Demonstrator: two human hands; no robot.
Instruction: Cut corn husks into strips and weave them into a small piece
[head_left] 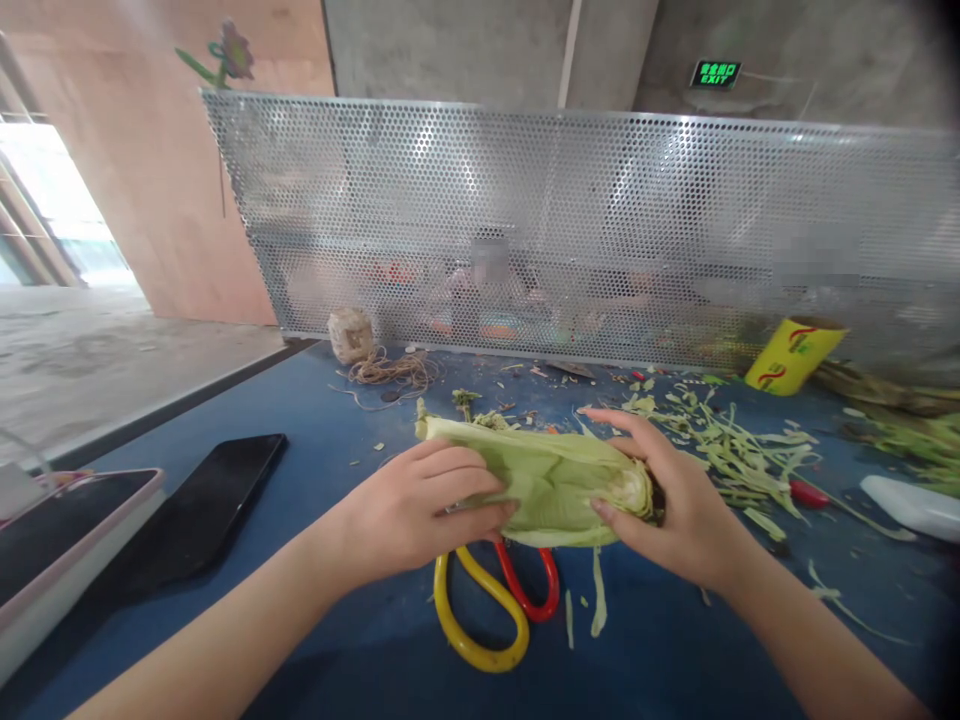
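Observation:
Both hands hold a long, pale green leafy vegetable (pixel 551 480) sideways above the table, its cut base toward the right. Which kind it is, I cannot tell. My left hand (pixel 420 500) has its fingers curled over the left end of the leaves. Around the base, my right hand (pixel 667 500) grips with the thumb in front and fingers behind. Just below lie scissors with yellow and red loop handles (pixel 484 655); their blades are hidden under the vegetable. Thin green strips (pixel 598 600) rest beside the handles.
A black phone (pixel 217 500) and a pink-edged device (pixel 67 540) lie left. Behind are a twine spool (pixel 351 335) and loose twine (pixel 394 372). Green shreds (pixel 735 440), a red chili (pixel 810 494) and a yellow roll (pixel 796 355) sit right. A perforated metal screen (pixel 525 200) stands behind.

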